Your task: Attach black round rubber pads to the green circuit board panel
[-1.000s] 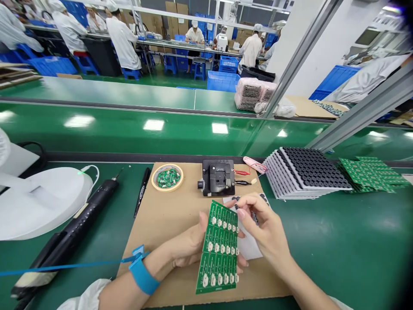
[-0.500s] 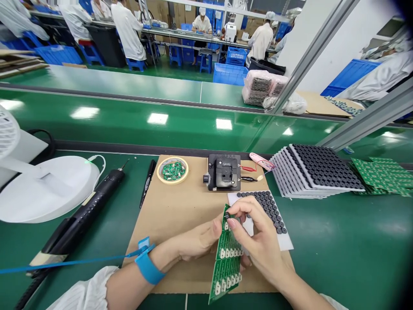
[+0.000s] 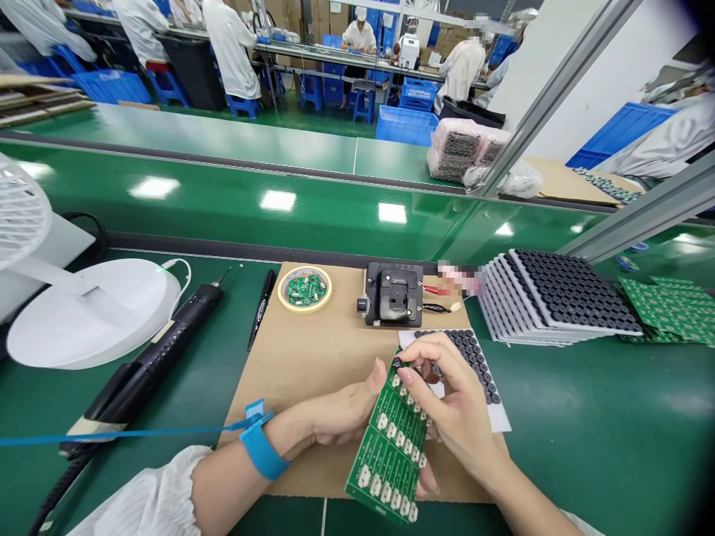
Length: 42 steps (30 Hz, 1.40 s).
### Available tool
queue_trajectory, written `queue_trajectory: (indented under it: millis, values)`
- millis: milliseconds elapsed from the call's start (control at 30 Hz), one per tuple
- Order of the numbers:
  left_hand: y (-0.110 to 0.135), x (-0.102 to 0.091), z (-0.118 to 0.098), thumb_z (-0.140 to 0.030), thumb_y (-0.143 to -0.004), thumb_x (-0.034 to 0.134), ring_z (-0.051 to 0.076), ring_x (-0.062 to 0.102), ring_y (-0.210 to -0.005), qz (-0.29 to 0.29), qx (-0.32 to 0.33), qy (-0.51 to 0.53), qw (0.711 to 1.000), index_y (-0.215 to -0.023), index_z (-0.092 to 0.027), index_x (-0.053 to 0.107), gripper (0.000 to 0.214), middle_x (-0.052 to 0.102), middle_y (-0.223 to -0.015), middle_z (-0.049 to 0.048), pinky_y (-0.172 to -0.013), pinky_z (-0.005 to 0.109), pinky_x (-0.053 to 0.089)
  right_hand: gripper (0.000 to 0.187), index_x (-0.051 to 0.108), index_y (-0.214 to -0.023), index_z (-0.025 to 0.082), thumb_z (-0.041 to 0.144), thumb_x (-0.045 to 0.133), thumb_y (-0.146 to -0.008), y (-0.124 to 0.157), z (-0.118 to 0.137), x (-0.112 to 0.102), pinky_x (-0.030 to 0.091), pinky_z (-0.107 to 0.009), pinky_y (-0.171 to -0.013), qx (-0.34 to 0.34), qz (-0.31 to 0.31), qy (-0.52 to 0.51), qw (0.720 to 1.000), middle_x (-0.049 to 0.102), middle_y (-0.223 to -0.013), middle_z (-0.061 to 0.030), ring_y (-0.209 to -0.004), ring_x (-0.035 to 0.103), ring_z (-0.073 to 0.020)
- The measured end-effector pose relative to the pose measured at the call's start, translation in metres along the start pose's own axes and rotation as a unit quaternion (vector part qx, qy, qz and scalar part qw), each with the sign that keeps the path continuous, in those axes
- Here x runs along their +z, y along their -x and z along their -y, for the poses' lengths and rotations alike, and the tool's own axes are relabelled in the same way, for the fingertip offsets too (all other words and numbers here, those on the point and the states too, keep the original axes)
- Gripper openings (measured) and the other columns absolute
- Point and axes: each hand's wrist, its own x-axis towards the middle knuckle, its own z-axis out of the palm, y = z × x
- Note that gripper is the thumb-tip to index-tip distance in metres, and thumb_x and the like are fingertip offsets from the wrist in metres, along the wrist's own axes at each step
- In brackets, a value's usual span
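**Close Pinch, Steady Cradle**

A long, thin green circuit-board panel, studded with rows of small white connectors, sits over the lower part of a flat brown cardboard mat, its far end angled up toward 1 o'clock. The left hand, with a blue wrist strap at the wrist, cradles it: fingers curl behind the panel and the thumb presses on the near edge. The right hand brings thumb and forefinger tightly together at the panel's top end, pinching a small black disc, though it is too small to make out clearly.

The panel looks light and stiff, but probably brittle along its scored joints. Its bare edges look like the safest hold, away from the connectors.

At 1 o'clock, a white backing sheet of round black pads lies just beyond the right hand. A black test fixture stands at 12 o'clock. At 11 o'clock, a ring of beige tape encircles a round green circuit board. A stack of black-padded white sheets lies at 2 o'clock, with loose green boards beyond it.
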Motion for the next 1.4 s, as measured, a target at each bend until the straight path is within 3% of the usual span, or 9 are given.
queue_trajectory:
  millis: [133, 500, 633, 733, 800, 967, 1167, 1333, 1400]
  values:
    - [0.001, 0.002, -0.004, -0.084, -0.082, 0.033, 0.038, 0.056, -0.116, 0.05, -0.009, -0.053, 0.997, -0.127, -0.009, 0.058, 0.091, 0.068, -0.109, 0.0163, -0.106, 0.059, 0.031, 0.004, 0.063, -0.093, 0.024, 0.026, 0.059, -0.091, -0.002, -0.003, -0.001, 0.038, -0.024, -0.056, 0.009, 0.001, 0.002, 1.0, 0.055, -0.083, -0.0011, -0.071, 0.049, -0.0132]
    - [0.0, -0.003, 0.0, -0.079, -0.088, 0.011, 0.037, 0.055, -0.116, 0.076, -0.036, -0.065, 0.994, -0.122, -0.008, 0.061, 0.094, 0.065, -0.115, 0.0181, -0.104, 0.054, 0.034, 0.004, 0.061, -0.095, 0.024, 0.024, 0.059, -0.092, -0.002, -0.005, -0.006, 0.04, -0.028, -0.067, -0.041, 0.009, 0.06, 0.997, 0.059, -0.089, -0.0016, -0.079, 0.051, -0.0155]
    - [-0.004, -0.014, 0.006, -0.093, -0.073, 0.009, 0.037, 0.058, -0.106, 0.171, -0.114, -0.033, 0.978, -0.119, -0.005, 0.062, 0.113, 0.064, -0.104, 0.0179, -0.104, 0.056, 0.034, 0.01, 0.061, -0.101, 0.024, 0.021, 0.058, -0.093, -0.006, -0.008, -0.012, 0.041, -0.031, -0.075, -0.104, 0.031, 0.099, 0.989, 0.06, -0.094, -0.002, -0.086, 0.054, -0.016]
    - [-0.004, -0.02, 0.009, -0.091, -0.074, -0.001, 0.035, 0.061, -0.096, 0.226, -0.162, 0.0, 0.961, -0.128, -0.008, 0.056, 0.114, 0.062, -0.097, 0.0144, -0.096, 0.058, 0.039, 0.013, 0.062, -0.102, 0.025, 0.017, 0.059, -0.092, -0.008, -0.01, -0.015, 0.039, -0.032, -0.078, -0.14, 0.044, 0.12, 0.982, 0.061, -0.096, -0.0013, -0.091, 0.055, -0.0164]
    - [-0.005, -0.02, 0.01, -0.087, -0.079, -0.003, 0.035, 0.061, -0.095, 0.218, -0.156, -0.001, 0.963, -0.128, -0.009, 0.057, 0.109, 0.061, -0.101, 0.0142, -0.092, 0.057, 0.042, 0.016, 0.062, -0.103, 0.025, 0.014, 0.059, -0.091, -0.009, -0.011, -0.016, 0.038, -0.033, -0.079, -0.155, 0.043, 0.128, 0.979, 0.06, -0.095, -0.0014, -0.091, 0.054, -0.017]
    - [-0.006, -0.015, 0.006, -0.09, -0.078, 0.017, 0.036, 0.059, -0.102, 0.169, -0.11, -0.015, 0.979, -0.114, -0.009, 0.065, 0.101, 0.062, -0.107, 0.0157, -0.101, 0.051, 0.037, 0.026, 0.064, -0.104, 0.025, 0.005, 0.061, -0.088, -0.007, -0.012, -0.017, 0.033, -0.036, -0.076, -0.201, 0.02, 0.165, 0.965, 0.058, -0.086, -0.0016, -0.083, 0.05, -0.0172]
    - [-0.003, -0.013, 0.004, -0.092, -0.074, 0.008, 0.037, 0.062, -0.093, 0.185, -0.182, 0.048, 0.964, -0.124, -0.01, 0.06, 0.109, 0.066, -0.089, 0.0158, -0.094, 0.055, 0.038, 0.036, 0.068, -0.109, 0.027, 0.0, 0.054, -0.089, -0.006, -0.012, -0.016, 0.032, -0.038, -0.078, -0.221, -0.013, 0.232, 0.947, 0.056, -0.087, -0.0047, -0.086, 0.045, -0.0193]
    - [-0.004, -0.012, 0.002, -0.085, -0.082, 0.029, 0.035, 0.062, -0.099, 0.085, -0.072, 0.017, 0.994, -0.125, -0.011, 0.06, 0.091, 0.067, -0.098, 0.0163, -0.1, 0.053, 0.037, 0.038, 0.067, -0.113, 0.03, 0.004, 0.05, -0.092, -0.002, -0.012, -0.009, 0.029, -0.039, -0.08, -0.217, -0.016, 0.27, 0.938, 0.058, -0.089, -0.004, -0.087, 0.045, -0.0201]
    - [-0.004, -0.012, 0.001, -0.087, -0.081, 0.026, 0.037, 0.062, -0.099, 0.076, -0.069, 0.021, 0.994, -0.126, -0.009, 0.059, 0.096, 0.067, -0.095, 0.0173, -0.101, 0.058, 0.035, 0.04, 0.064, -0.117, 0.032, 0.005, 0.048, -0.093, -0.001, -0.012, -0.007, 0.029, -0.038, -0.08, -0.203, -0.005, 0.263, 0.943, 0.059, -0.091, -0.0028, -0.087, 0.046, -0.0197]
